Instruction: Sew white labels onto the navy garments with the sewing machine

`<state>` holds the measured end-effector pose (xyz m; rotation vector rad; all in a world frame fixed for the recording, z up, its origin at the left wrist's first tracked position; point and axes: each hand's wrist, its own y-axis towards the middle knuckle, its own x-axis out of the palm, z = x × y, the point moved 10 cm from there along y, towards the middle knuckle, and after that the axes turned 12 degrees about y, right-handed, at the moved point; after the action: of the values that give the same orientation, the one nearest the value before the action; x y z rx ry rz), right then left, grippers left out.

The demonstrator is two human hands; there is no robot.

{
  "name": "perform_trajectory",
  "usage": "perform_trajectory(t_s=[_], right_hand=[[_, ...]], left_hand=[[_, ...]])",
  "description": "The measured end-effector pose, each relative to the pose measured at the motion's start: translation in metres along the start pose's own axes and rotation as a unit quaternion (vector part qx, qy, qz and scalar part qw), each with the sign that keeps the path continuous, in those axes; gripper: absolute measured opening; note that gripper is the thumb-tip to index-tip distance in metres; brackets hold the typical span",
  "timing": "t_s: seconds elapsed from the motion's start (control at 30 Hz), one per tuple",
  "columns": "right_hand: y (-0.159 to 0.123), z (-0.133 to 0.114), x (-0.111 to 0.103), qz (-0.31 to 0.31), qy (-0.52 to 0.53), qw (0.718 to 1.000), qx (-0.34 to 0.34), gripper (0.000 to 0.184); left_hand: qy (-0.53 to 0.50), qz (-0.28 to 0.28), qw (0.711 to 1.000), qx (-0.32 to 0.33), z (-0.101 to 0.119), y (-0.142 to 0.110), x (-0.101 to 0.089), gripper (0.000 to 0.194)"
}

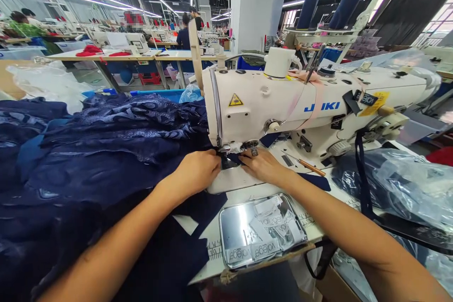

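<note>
A white JUKI sewing machine point(247, 104) stands in front of me, its needle area low at the head's left end. Just left of the presser foot, my left hand point(200, 167) is closed with curled fingers at the edge of the navy fabric point(141, 177); its fingertips are partly hidden. On the other side, my right hand point(264, 166) pinches a small navy fabric piece point(234, 157) that lies by the foot. Nearer to me on the table, a metal tray point(230, 224) holds several white labels printed "valege".
A heap of patterned navy garments point(116, 127) fills the left side. Right of the machine bed lie a wooden-handled awl point(311, 167) and plastic-wrapped bundles point(399, 188). Two navy thread cones point(308, 7) stand above. Other people work at tables behind.
</note>
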<state>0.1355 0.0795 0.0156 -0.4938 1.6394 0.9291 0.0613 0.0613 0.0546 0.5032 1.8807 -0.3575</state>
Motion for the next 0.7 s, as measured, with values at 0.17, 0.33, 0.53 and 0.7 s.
perform_trajectory(t_s=[0.17,0.33,0.53,0.7], right_hand=[[-0.004,0.001,0.002,-0.015,0.015,1.0,0.022,0.029],[-0.004,-0.004,0.0,-0.013,0.014,1.0,0.021,0.027],[-0.001,-0.012,0.0,-0.039,-0.017,0.999,0.017,0.024],[-0.01,-0.009,-0.011,-0.043,0.018,0.999,0.02,0.021]], left_hand=[[0.023,-0.034,0.999,0.012,-0.006,-0.041,0.007,0.023],[0.088,0.051,0.994,0.039,0.002,-0.088,0.02,0.046],[0.095,-0.001,0.995,0.042,0.009,-0.103,0.034,0.03],[0.019,0.033,0.999,0.009,0.003,-0.094,0.023,0.024]])
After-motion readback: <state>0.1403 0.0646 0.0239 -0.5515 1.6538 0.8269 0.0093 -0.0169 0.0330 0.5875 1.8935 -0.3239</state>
